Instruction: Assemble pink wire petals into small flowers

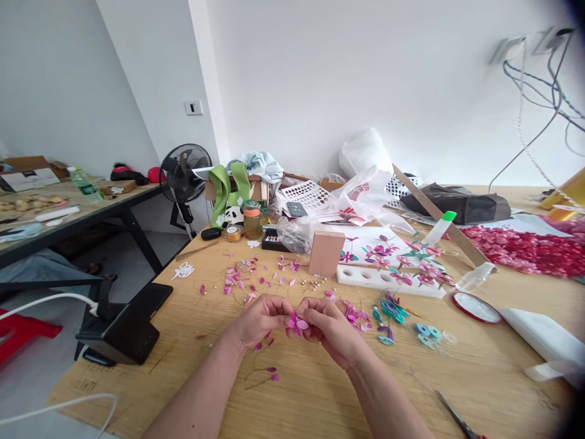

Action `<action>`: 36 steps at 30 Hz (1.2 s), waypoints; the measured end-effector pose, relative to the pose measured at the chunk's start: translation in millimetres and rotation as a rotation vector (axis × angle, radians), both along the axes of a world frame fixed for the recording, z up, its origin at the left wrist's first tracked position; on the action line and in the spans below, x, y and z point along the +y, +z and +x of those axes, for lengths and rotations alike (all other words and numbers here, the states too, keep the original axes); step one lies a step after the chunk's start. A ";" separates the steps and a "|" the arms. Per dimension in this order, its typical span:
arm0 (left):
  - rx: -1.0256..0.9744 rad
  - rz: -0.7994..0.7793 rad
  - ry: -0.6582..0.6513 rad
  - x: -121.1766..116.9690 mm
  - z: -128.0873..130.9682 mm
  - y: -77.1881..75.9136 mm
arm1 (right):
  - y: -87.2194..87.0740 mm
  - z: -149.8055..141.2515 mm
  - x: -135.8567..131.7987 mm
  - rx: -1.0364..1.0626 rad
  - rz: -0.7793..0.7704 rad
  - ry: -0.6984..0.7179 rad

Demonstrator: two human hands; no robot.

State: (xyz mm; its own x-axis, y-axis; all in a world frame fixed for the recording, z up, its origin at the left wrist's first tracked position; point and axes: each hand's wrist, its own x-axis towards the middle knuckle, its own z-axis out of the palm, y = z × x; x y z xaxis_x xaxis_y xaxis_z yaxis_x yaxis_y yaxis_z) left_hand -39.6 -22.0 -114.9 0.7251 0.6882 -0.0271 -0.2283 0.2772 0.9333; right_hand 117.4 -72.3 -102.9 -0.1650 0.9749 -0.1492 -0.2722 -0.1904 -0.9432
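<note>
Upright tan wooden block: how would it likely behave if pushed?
The tan wooden block looks rigid with flat faces, so it probably wouldn't roll. It stands taller than it is thick, so a push high on the broad face might tip it.

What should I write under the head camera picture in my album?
Left hand and right hand pinch a tiny pink flower above a wooden table.

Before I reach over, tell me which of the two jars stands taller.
The orange-rimmed jar, just right of the squat yellow jar; it rises well above that one.
</note>
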 end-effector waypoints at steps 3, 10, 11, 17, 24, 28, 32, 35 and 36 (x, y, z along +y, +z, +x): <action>-0.028 -0.003 0.037 -0.1 1.4 2.9 | -0.8 0.8 0.5 0.055 0.004 -0.014; -0.086 -0.097 0.197 1.4 4.4 5.9 | -3.6 1.4 3.7 0.096 -0.013 -0.034; -0.087 -0.100 0.207 1.8 4.5 5.5 | -3.8 0.9 3.5 0.038 0.035 -0.050; -0.079 -0.085 0.226 2.3 6.4 5.8 | -4.4 -1.8 2.6 -0.173 0.171 -0.104; -0.053 -0.052 0.246 0.9 7.9 7.4 | -2.0 -2.8 2.9 -0.102 0.139 -0.114; -0.068 -0.032 0.261 0.5 8.9 6.3 | -0.4 -5.1 1.6 0.048 0.050 -0.111; -0.086 -0.010 0.294 0.7 10.0 4.3 | 0.1 -7.9 -0.3 0.214 -0.042 -0.091; -0.097 0.022 0.312 1.1 10.9 1.7 | 0.5 -9.9 -0.5 0.298 -0.082 -0.080; -0.098 0.033 0.315 1.2 11.3 0.7 | 0.5 -10.5 -0.4 0.312 -0.085 -0.081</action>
State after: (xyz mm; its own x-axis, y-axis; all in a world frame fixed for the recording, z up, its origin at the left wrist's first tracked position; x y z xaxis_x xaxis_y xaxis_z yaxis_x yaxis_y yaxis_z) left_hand -28.3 -20.8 -114.2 0.4743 0.8784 0.0582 -0.3868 0.1486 0.9101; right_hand 106.9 -72.7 -102.4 -0.1382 0.9730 -0.1850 -0.5632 -0.2309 -0.7934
